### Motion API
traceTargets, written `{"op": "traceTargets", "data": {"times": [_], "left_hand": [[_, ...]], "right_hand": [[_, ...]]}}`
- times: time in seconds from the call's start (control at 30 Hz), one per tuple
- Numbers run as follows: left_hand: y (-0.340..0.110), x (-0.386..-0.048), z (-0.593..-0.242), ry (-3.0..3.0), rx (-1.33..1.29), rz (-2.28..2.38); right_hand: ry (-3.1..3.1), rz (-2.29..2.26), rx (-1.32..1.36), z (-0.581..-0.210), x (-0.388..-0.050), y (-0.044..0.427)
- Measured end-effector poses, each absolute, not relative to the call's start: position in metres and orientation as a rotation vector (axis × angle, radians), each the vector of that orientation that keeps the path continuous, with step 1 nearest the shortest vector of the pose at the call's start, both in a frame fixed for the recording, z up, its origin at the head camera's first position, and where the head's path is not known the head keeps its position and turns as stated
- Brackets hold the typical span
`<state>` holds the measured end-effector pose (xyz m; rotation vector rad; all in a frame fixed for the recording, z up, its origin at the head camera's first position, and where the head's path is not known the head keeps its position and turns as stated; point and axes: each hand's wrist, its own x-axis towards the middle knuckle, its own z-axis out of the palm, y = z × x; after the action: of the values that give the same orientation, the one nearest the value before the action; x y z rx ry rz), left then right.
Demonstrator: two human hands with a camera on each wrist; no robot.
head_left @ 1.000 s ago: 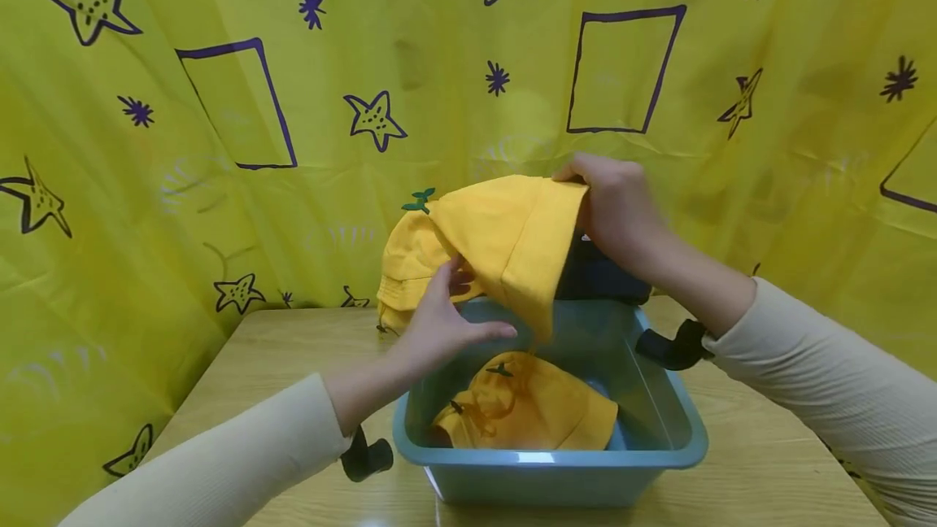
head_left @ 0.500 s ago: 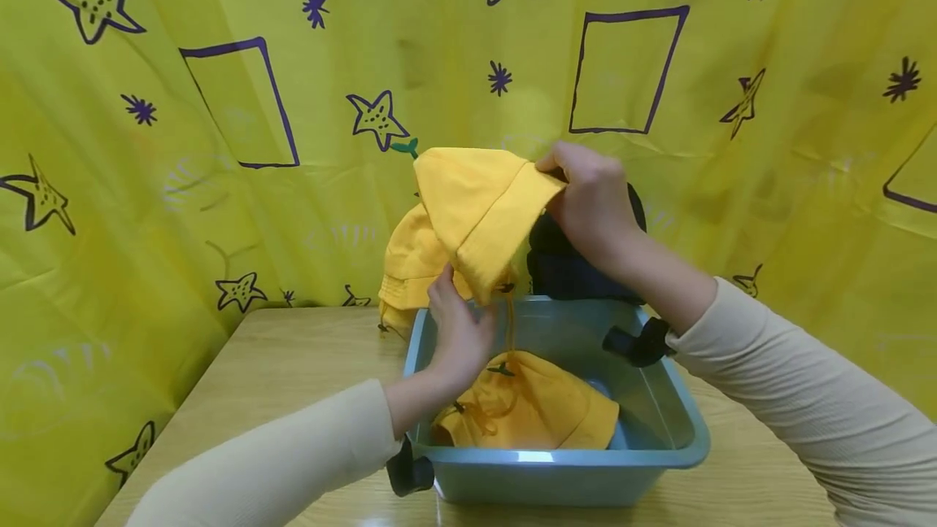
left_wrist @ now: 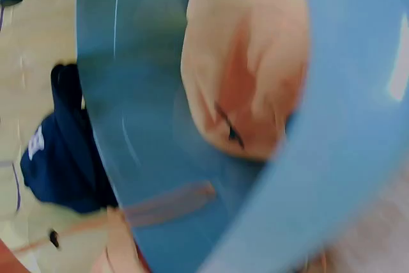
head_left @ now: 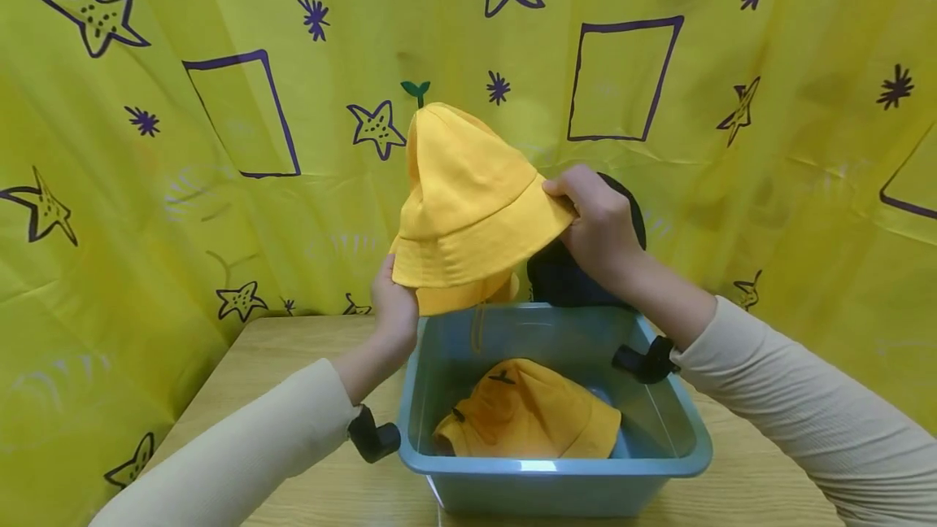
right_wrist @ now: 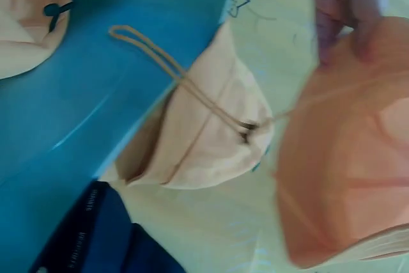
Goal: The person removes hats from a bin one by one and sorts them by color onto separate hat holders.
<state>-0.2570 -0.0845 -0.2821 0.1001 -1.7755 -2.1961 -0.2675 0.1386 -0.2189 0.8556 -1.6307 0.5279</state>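
Observation:
A yellow bucket hat [head_left: 476, 193] with a green sprout on its crown is held up above the bin, brim downward. My left hand [head_left: 395, 303] grips the brim at the left, its fingers partly hidden; the right wrist view shows that hand [right_wrist: 351, 1] pinching the edge. At the brim's other side my right hand [head_left: 600, 222] pinches the fabric between thumb and fingers. A chin cord [right_wrist: 211, 103] with a dark toggle dangles below the hat. Another yellow hat [head_left: 538, 413] lies inside the blue-green plastic bin [head_left: 556, 468].
Behind the bin stands a dark navy cap [head_left: 578, 279], partly covered by my right hand. One more yellow hat [right_wrist: 239, 91] sits behind the bin in the right wrist view. The wooden table [head_left: 293, 364] meets a yellow patterned curtain [head_left: 439, 23].
The held hat has risen and turned so its crown points up and its brim spreads open. My left hand has moved from beneath it to the brim's left side and taken hold.

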Motion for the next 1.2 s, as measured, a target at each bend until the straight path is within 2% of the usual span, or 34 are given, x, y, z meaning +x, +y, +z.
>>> {"op": "traceTargets", "data": {"times": [0.37,0.63,0.97,1.2], "left_hand": [[-0.126,-0.268,-0.253,-1.759,-0.149,-1.827],[-0.152,-0.294,-0.222,-1.687,-0.306,-1.545],[-0.164,-0.321,-0.2,-1.745,-0.42,-1.452],[-0.168,-0.339,-0.207,-1.925,-0.438,-1.436]], "right_hand": [[-1.741,0.485,0.736,-0.219,-0.281,0.142],[-1.781,0.375,0.558,-0.212,-0.304,0.136],[-1.951,0.86,0.453,-0.207,-0.332,0.116],[-1.954,1.189,0.364,-0.222,-0.36,0.107]]}}
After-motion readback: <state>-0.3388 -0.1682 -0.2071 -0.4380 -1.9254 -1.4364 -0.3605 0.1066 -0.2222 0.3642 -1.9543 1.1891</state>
